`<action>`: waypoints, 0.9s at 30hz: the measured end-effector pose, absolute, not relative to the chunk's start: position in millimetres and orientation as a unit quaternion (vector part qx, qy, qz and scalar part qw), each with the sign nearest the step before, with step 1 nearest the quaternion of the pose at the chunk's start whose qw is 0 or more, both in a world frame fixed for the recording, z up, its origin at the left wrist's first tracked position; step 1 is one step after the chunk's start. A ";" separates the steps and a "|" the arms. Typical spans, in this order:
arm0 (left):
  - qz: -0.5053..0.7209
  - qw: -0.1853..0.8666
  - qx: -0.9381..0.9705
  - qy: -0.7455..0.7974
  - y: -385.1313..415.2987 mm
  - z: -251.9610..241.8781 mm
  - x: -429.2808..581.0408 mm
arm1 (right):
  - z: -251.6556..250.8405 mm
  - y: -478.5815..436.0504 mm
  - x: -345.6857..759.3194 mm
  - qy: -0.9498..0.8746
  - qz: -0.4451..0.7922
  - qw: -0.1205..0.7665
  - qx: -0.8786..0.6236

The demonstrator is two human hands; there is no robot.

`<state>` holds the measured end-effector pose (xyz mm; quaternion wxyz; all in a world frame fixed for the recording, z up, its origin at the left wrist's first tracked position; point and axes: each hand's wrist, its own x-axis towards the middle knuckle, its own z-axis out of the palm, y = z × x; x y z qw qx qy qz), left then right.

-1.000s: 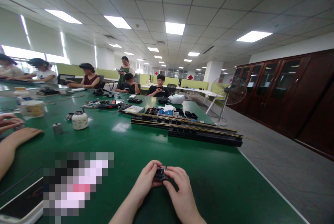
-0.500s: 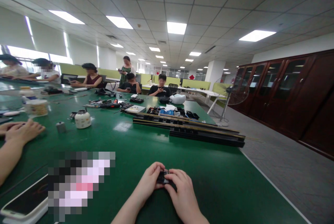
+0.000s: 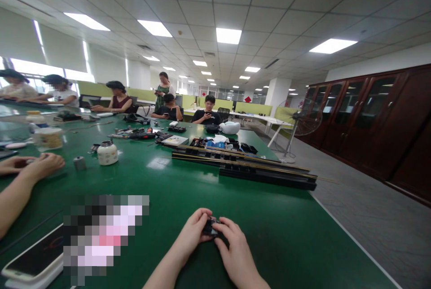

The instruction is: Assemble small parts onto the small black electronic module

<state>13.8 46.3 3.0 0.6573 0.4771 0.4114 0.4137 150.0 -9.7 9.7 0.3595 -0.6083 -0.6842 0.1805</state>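
Near the front of the green table (image 3: 161, 203), a small black part (image 3: 210, 227) is held between my two hands. My left hand (image 3: 195, 230) grips it from the left, with thumb and fingers closed on its side. From the right, my right hand (image 3: 232, 244) has its fingertips and thumb on the same part. The fingers cover much of it, so its details are hard to make out.
Long black rails (image 3: 266, 177) with thin brass rods lie ahead. A white jar (image 3: 107, 153) and grey cylinder (image 3: 80, 163) stand left. A phone (image 3: 40, 251) lies front left. Another person's hands (image 3: 40, 168) are at the left edge. Tools (image 3: 141, 135) lie farther back.
My hands stay almost in place, with the black part slightly shifted between the fingers. The other person's hands at the left have moved slightly right and changed pose.
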 end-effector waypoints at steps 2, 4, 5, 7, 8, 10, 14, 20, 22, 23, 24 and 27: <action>0.411 0.646 0.489 0.417 47.1 2.1 14.7 | 8.6 -8.6 150.6 -0.680 0.193 0.362 -0.608; 0.409 0.627 0.509 0.424 47.4 1.2 15.8 | 7.6 -7.9 151.3 -0.679 0.200 0.364 -0.606; 0.407 0.615 0.522 0.428 47.3 0.8 16.2 | 7.1 -7.6 151.6 -0.679 0.202 0.365 -0.604; 0.406 0.583 0.553 0.435 46.5 0.5 16.5 | 6.1 -7.2 152.0 -0.682 0.202 0.366 -0.600; 0.406 0.563 0.571 0.438 45.7 0.6 16.3 | 5.6 -7.1 152.1 -0.684 0.201 0.366 -0.598; 0.405 0.517 0.608 0.446 44.0 1.2 14.8 | 4.8 -7.0 152.1 -0.688 0.199 0.367 -0.594; 0.392 0.432 0.666 0.465 41.8 2.5 9.5 | 3.7 -6.9 152.0 -0.686 0.190 0.367 -0.598; 0.340 0.389 0.715 0.471 41.2 3.6 2.2 | 3.3 -7.8 153.0 -0.679 0.190 0.360 -0.611; 0.313 0.377 0.737 0.465 39.5 4.0 0.1 | 2.8 -7.7 153.5 -0.678 0.192 0.360 -0.612; 0.298 0.365 0.750 0.464 38.5 4.0 -0.9 | 2.5 -7.4 153.7 -0.675 0.194 0.362 -0.613; 0.285 0.352 0.761 0.465 37.5 3.8 -1.8 | 2.0 -7.0 153.8 -0.672 0.197 0.363 -0.614; 0.270 0.317 0.771 0.482 36.4 2.2 -3.7 | 0.8 -5.5 154.6 -0.662 0.203 0.372 -0.618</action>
